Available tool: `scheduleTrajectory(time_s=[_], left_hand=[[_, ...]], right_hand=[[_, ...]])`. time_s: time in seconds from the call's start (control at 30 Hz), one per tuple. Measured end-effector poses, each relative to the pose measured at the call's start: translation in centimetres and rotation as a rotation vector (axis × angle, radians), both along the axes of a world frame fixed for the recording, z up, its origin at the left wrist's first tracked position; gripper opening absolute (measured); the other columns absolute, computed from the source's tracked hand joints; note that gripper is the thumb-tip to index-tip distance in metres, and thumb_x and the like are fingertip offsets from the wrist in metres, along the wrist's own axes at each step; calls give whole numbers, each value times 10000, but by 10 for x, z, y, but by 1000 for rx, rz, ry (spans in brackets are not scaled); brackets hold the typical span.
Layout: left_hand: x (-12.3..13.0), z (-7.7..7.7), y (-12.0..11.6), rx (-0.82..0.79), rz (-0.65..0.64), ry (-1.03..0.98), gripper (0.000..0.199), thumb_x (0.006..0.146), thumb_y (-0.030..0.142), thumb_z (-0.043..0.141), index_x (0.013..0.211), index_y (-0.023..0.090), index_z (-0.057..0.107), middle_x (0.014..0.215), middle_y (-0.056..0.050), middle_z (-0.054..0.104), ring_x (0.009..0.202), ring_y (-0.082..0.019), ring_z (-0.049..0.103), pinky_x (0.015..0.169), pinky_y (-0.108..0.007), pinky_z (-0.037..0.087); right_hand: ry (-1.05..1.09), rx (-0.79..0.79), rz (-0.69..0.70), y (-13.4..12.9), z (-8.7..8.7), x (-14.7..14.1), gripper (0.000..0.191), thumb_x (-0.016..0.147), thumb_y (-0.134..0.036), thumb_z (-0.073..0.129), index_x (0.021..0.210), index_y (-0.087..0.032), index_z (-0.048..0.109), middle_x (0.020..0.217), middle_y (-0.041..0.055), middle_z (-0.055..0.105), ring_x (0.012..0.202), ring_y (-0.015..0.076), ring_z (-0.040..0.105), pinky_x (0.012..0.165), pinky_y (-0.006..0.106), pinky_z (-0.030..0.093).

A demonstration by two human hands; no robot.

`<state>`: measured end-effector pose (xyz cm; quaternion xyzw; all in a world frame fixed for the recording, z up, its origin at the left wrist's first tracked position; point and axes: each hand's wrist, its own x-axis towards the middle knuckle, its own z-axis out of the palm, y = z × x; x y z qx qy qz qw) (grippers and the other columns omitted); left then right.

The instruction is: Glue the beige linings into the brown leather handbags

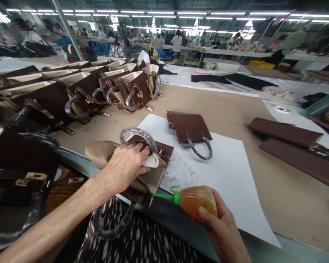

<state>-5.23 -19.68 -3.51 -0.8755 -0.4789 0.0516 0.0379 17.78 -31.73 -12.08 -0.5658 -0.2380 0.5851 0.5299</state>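
Observation:
My left hand (130,160) is closed on the top edge of a brown handbag (166,148) with a tan lining, near its plastic-wrapped handle (138,133). The bag lies tilted at the table edge, and its other handle hangs down over my patterned clothing. In my right hand (222,223) is a squeeze bottle (197,201) of amber liquid with a green cap and thin nozzle. The nozzle points left at the bag's lower edge; whether it touches cannot be made out. Beyond my hands, a smaller brown handbag (192,126) lies on a white sheet (224,171).
Rows of brown handbags (90,91) with wrapped handles stand at the left and back left. Long brown leather pieces (298,160) lie at the right. Black strips (230,79) lie at the back of the table. Several people are at other tables in the distance.

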Motion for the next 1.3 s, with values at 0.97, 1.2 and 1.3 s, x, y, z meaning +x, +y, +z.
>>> scheduleTrajectory(time_s=[0.97,1.2,1.3], left_hand=[[-2,21,14,-98,122,-81,178,790,321,560,913,194,579,917,-46,633,883,-252,612,662,-315,424],[-19,31,22,-135,259,-284,180,753,347,584,877,217,583,938,-29,641,876,-243,608,646,-297,387],[-28,33,25,-145,311,-366,187,730,330,594,877,214,581,937,-34,644,866,-233,601,652,-290,382]], right_hand=[[-860,478,44,51,-1,18,420,739,-370,657,1116,-228,538,1131,67,589,1031,252,553,881,376,456],[-786,562,-486,70,50,47,591,651,-313,748,1193,-244,522,1091,50,610,915,232,601,892,427,444],[-383,681,-703,75,106,89,624,620,-226,777,1188,-294,528,1064,23,627,823,185,639,746,324,517]])
